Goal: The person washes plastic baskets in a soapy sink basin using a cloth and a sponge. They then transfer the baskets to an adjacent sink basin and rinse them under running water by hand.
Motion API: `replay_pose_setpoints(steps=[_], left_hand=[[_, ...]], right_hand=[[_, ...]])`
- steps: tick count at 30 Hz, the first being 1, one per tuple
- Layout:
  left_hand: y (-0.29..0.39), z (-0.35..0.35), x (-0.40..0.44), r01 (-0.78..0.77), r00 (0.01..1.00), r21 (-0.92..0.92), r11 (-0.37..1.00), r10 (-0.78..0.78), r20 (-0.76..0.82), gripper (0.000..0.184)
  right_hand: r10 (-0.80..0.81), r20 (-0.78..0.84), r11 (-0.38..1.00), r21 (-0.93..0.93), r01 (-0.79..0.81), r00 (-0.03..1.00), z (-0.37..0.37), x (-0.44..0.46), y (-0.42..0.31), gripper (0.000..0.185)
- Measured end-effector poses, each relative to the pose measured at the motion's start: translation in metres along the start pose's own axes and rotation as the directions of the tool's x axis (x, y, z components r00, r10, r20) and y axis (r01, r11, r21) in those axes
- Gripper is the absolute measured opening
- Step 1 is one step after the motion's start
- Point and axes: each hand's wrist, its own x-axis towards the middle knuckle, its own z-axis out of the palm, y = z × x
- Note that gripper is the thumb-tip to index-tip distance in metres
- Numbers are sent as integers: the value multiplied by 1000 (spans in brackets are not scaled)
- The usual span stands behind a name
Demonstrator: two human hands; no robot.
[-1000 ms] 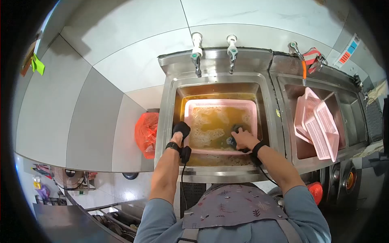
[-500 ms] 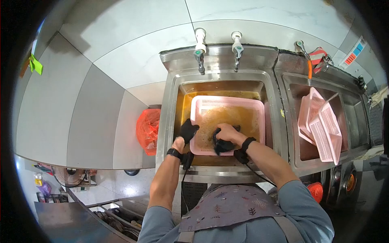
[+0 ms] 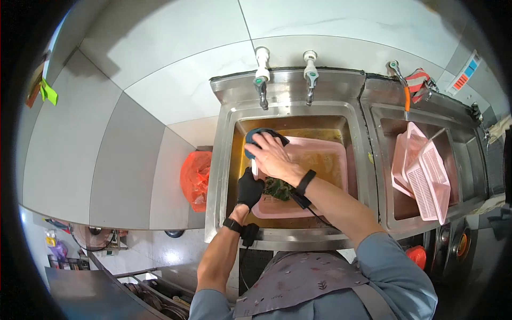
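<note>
A pink basket [image 3: 344,165] sits in murky yellowish water inside the steel sink [image 3: 229,114]. My left hand [image 3: 249,189], in a black glove, grips the basket's left rim. Spread over a dark blue-black cloth [image 3: 280,137], my right hand [image 3: 271,156] presses it against the basket's upper left corner. Beneath my right wrist, a dark green leafy-looking piece [image 3: 278,189] lies in the basket. Part of the basket's left side is hidden by my hands.
Two taps [image 3: 261,90] stand behind the sink. In the right-hand sink, pink baskets [image 3: 426,176] are stacked beneath a tap with an orange hose [image 3: 407,98]. A red plastic bag [image 3: 196,180] is left of the sink.
My right hand has moved with the cloth from the basket's lower middle to its upper left corner. The dark green piece has come into view. My left hand remains at the left rim.
</note>
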Motion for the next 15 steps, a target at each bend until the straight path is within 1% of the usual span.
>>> replay_pose_setpoints(steps=[2,3,4,6,7,8,10,11,13,14,15], left_hand=[[13,-6,-1,-25,999,96,995,29,-40,27],[16,-7,-4,-22,999,-34,999,20,-38,27],[17,-6,-5,-16,999,-38,999,14,-37,27],[16,-7,-7,-61,995,39,997,63,-78,29],[10,-5,-6,-55,995,39,998,58,-82,29],[5,-3,-4,-46,996,55,997,49,-70,30],[2,-2,-1,-33,997,70,997,37,-61,31],[3,-1,-1,-30,997,56,998,34,-63,31],[5,-2,-5,-14,997,41,999,17,-71,30],[8,-3,-4,11,998,82,997,-5,-65,30],[9,-3,-3,35,998,120,992,-28,-60,30]], right_hand=[[-125,49,978,-161,131,991,7,2,15,39],[-144,45,974,-169,150,989,4,2,25,40],[-159,35,972,-167,163,987,2,0,38,42],[-47,51,985,-164,55,998,-2,-8,59,45],[-7,40,993,-119,12,999,-6,-13,68,48],[-10,42,993,-116,15,999,-9,-21,75,48],[79,5,986,-146,-77,997,-13,-36,90,51],[74,11,987,-143,-72,997,-15,-43,98,51],[224,42,938,-280,-203,974,-19,-56,110,51],[215,49,941,-277,-194,975,-22,-61,117,51],[284,47,919,-296,-258,958,-24,-68,124,54]])
